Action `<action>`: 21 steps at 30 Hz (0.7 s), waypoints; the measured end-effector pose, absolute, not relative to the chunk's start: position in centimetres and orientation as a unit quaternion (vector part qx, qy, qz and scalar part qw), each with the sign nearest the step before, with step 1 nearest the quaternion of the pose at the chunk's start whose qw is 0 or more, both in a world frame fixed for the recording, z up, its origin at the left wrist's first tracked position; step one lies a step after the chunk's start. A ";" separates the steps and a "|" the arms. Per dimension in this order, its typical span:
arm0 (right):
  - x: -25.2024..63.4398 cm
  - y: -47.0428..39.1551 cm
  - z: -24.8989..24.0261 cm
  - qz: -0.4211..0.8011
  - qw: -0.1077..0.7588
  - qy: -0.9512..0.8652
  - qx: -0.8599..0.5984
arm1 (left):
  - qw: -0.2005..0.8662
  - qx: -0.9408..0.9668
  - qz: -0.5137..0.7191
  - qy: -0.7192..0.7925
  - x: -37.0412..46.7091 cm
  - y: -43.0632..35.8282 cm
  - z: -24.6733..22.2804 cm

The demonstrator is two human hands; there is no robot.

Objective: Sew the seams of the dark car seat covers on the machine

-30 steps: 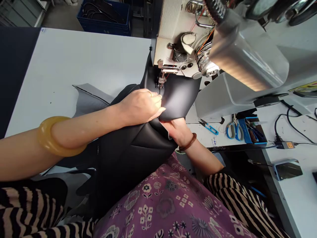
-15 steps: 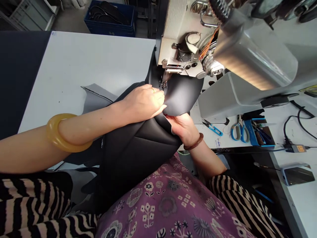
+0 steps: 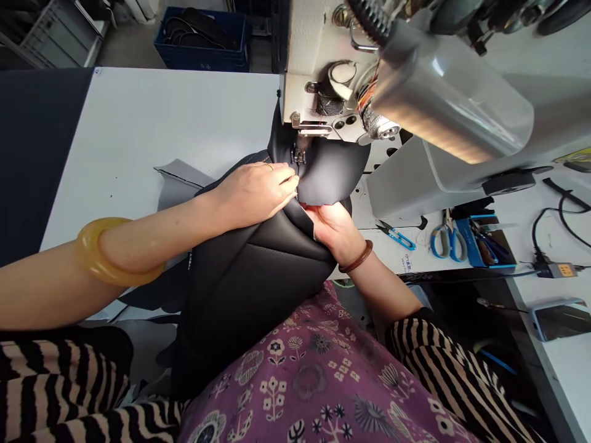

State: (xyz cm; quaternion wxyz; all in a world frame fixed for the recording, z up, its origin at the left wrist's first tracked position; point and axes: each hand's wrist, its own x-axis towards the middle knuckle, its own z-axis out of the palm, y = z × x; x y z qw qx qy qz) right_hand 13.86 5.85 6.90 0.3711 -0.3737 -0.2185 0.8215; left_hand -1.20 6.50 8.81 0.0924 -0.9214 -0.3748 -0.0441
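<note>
A black leather-like car seat cover (image 3: 258, 289) with stitched seams lies bunched over my lap and up onto the sewing table. Its far end runs under the presser foot (image 3: 299, 152) of a sewing machine (image 3: 305, 55). My left hand (image 3: 258, 191) grips the folded edge just in front of the foot, fingers bent together over the seam. On the right side, my right hand (image 3: 335, 231) holds the cover's edge from beneath; part of its fingers is hidden under the material. A small tag with lettering shows on the cover's left side.
Blue thread snips (image 3: 399, 237), blue-handled scissors (image 3: 447, 240) and a blue tool box (image 3: 489, 240) lie at the right. A phone (image 3: 561, 320) rests further right. A grey flap of material (image 3: 180, 181) lies left of my hand. Behind the table stands a blue crate (image 3: 203, 52).
The view has shifted slightly. My left hand has drawn back a little from the presser foot, its fingers stretched out somewhat more along the seam. My right hand keeps its hold under the edge.
</note>
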 end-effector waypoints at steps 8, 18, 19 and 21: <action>15.2 6.0 5.4 0.805 0.378 -0.175 -0.423 | 0.071 -0.917 -0.040 -0.391 -1.1 6.0 9.3; 16.9 4.9 5.0 0.741 0.374 -0.368 -0.419 | 0.075 -0.903 0.009 -0.423 -0.7 4.3 9.8; 17.4 4.9 5.2 0.714 0.341 -0.435 -0.430 | 0.066 -0.896 0.016 -0.438 -0.4 3.7 9.9; 18.3 5.0 5.4 0.621 0.272 -0.579 -0.454 | 0.050 -0.884 0.032 -0.464 0.2 2.6 10.0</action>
